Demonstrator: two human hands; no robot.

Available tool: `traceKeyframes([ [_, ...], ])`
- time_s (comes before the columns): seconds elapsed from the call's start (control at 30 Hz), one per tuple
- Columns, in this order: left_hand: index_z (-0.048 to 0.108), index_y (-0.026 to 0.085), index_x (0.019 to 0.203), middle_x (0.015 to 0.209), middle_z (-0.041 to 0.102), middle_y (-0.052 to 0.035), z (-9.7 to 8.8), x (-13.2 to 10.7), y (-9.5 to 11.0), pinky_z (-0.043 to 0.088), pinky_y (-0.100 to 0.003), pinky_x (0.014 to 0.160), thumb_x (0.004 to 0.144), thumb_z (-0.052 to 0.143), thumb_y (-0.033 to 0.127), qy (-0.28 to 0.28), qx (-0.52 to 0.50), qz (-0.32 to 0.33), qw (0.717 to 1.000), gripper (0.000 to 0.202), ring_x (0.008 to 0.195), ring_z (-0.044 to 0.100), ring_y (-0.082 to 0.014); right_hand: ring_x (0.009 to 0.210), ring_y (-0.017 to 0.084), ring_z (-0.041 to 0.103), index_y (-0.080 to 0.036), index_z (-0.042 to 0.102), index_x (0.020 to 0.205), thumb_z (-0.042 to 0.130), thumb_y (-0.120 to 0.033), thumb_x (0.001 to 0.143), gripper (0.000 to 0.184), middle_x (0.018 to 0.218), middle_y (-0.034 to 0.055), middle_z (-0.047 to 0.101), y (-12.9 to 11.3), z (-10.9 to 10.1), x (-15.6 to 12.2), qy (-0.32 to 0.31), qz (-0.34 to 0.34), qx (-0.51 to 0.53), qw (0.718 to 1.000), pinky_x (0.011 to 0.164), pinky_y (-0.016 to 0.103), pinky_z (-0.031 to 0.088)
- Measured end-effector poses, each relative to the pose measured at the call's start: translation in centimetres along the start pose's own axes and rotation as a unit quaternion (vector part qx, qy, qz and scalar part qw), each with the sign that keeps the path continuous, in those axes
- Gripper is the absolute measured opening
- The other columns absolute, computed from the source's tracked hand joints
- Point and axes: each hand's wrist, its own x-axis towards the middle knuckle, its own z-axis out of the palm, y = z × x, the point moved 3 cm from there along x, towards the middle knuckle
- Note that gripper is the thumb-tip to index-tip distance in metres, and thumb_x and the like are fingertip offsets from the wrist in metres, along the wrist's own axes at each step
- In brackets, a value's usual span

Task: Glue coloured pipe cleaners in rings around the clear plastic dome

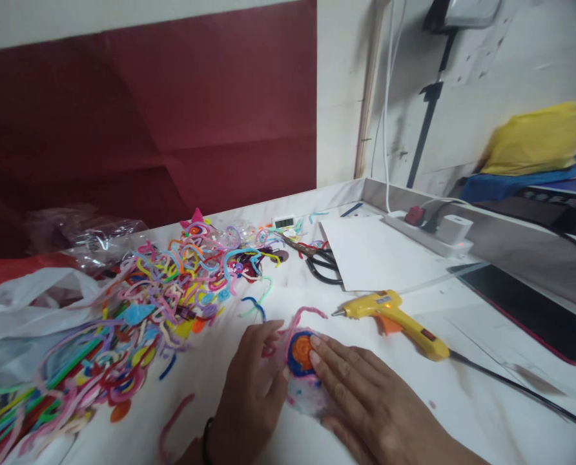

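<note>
My left hand (254, 381) and my right hand (365, 394) rest on the white table, one on each side of a small craft piece (300, 352) with an orange centre, a blue ring and pink pipe cleaner around it. The right hand lies flat with its fingers stretched out, fingertips touching the piece's right edge. The left hand's fingers curl against the piece's left side and press on it. A pale round base (305, 397) shows between the hands.
A big heap of coloured pipe cleaners (137, 310) covers the left of the table (462, 400), beside plastic bags (21, 303). A yellow glue gun (394, 313) lies to the right, its cord trailing off. Scissors (324, 261), white paper (380, 252) and a power strip (433, 232) sit behind.
</note>
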Motion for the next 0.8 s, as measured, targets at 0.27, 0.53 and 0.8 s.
traceKeyframes([
  [0.27,0.045,0.026,0.135,0.143,0.043,-0.0074,0.4,-0.2,0.6,0.039,-0.034,0.109,0.092,0.039,0.004,-0.063,0.041,0.167,0.983,0.049,0.133,0.042,-0.0201,0.119,0.024,0.059,-0.009,0.063,0.123,0.031,-0.028,0.101,0.043,0.133,0.0088,0.058,0.2,0.1,-0.1,-0.014,0.015,0.019,1.0,0.085,0.036,0.058],
  [0.53,0.053,0.025,0.125,0.141,0.051,-0.0072,0.6,-1.3,0.4,0.042,-0.031,0.109,0.093,0.043,0.009,-0.061,0.104,0.171,0.978,0.037,0.132,0.048,-0.0192,0.12,0.025,0.059,-0.008,0.061,0.126,0.036,-0.023,0.098,0.041,0.135,0.0128,0.056,0.3,0.0,-0.6,-0.011,0.034,0.049,0.998,0.088,0.038,0.057],
  [0.8,0.061,0.02,0.108,0.128,0.063,-0.0098,0.7,-0.8,1.3,0.049,-0.026,0.101,0.092,0.049,0.013,-0.012,0.164,0.203,0.965,0.021,0.12,0.059,-0.0182,0.123,0.027,0.056,-0.003,0.058,0.127,0.043,-0.017,0.094,0.039,0.136,0.0166,0.056,0.0,0.1,-0.3,-0.003,0.041,0.076,0.996,0.09,0.041,0.056],
])
